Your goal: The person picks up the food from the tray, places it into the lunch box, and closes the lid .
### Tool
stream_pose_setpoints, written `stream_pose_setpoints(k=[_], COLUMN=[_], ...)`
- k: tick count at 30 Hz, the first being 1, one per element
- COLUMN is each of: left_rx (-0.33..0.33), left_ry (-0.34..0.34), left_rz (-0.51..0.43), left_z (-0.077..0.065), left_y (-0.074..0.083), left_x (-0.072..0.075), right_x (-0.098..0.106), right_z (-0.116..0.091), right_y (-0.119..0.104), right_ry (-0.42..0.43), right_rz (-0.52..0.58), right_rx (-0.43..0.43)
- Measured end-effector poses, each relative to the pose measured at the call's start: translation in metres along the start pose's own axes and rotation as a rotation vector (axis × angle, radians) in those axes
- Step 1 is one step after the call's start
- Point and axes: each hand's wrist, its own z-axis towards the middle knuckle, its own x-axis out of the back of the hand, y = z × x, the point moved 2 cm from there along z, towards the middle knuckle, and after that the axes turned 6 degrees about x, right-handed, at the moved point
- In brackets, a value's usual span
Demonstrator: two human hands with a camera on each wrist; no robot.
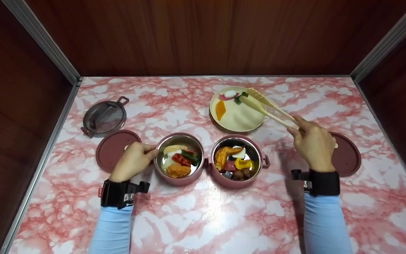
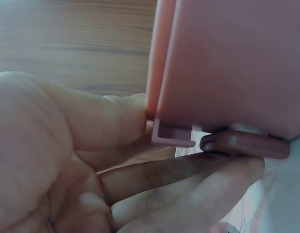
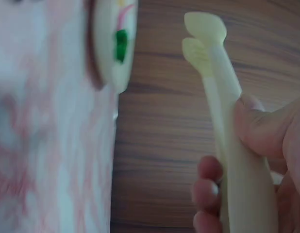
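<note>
My left hand (image 1: pixel 135 159) pinches the left side of a pink pot (image 1: pixel 180 181); the left wrist view shows the thumb at the pot wall (image 2: pixel 232 63) and fingers under a brown clasp (image 2: pixel 252 144). Inside lie a brown fried piece, a red piece and a green piece. In my right hand (image 1: pixel 312 141) are cream tongs (image 1: pixel 275 116), gripped near their back end. Their spread tips overlap the cream plate (image 1: pixel 241 121) in the head view. On that plate are a green piece (image 1: pixel 238 100), an orange piece (image 1: pixel 220 110) and a pink and white piece (image 1: pixel 228 95).
A second pink pot (image 1: pixel 236 183), holding several food pieces, stands right beside the first. Dark red round lids lie under the left hand (image 1: pixel 109 151) and right of the right wrist (image 1: pixel 347 157). A clear-topped lid (image 1: pixel 104 118) rests at back left. Wooden walls (image 1: pixel 203 38) enclose the marbled table.
</note>
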Motion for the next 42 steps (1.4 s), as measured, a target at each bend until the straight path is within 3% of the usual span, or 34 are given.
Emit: stream_pose_setpoints(k=[6, 12, 19, 25, 33, 42], left_rx=[0.019, -0.009, 0.005, 0.004, -0.001, -0.011], left_ry=[-0.012, -0.006, -0.006, -0.006, -0.002, -0.001], left_rz=[-0.009, -0.005, -0.004, -0.012, -0.014, -0.011], left_z=[-0.001, 0.001, 0.002, 0.002, 0.001, 0.001], left_y=[-0.001, 0.0, 0.001, 0.002, 0.001, 0.001], left_x=[0.0, 0.0, -0.001, -0.001, 0.0, 0.001], right_x=[-0.008, -0.006, -0.007, -0.009, -0.009, -0.01], right_z=[0.024, 0.057, 0.084, 0.099, 0.112, 0.102], right_y=[0.014, 0.02, 0.019, 0.016, 0.01, 0.009], right_ry=[0.02, 0.071, 0.085, 0.036, -0.079, -0.065], right_rz=[-0.086, -0.245, -0.322, -0.369, -0.41, -0.373], right_rx=[0.231, 0.413, 0.552, 0.595, 0.572, 0.482])
